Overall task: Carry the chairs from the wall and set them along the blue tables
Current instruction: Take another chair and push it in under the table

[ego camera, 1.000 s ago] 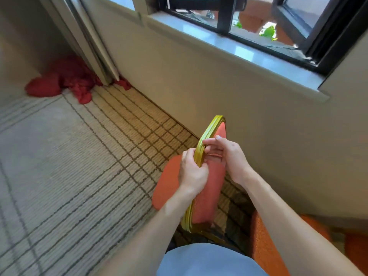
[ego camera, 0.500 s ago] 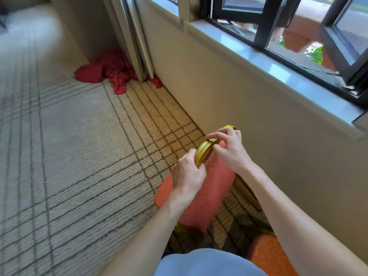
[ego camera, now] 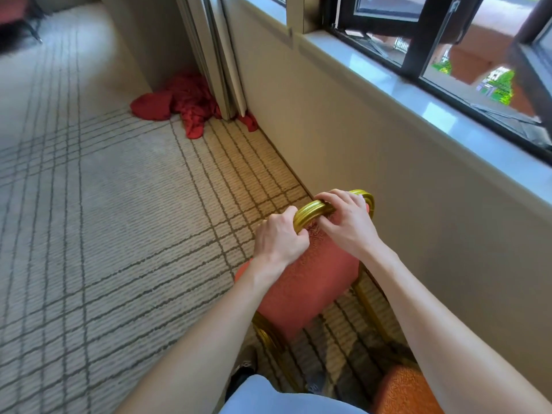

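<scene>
Both hands, left hand and right hand, clench the curved gold metal top rail of a red-orange upholstered chair, which stands on patterned carpet just beside the beige wall under a window.

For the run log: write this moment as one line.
stage: pickup | left hand: grips gold rail of chair | right hand: grips same rail | chair: beside wall | blue tables: not in view

Salmon-red textured upholstery and a ribbed gold frame: chair. Beneath the chair, beige carpet with dark grey crossing lines. Beyond the chair, plain red cloth. Right of it, cream wall; black window frame.
</scene>
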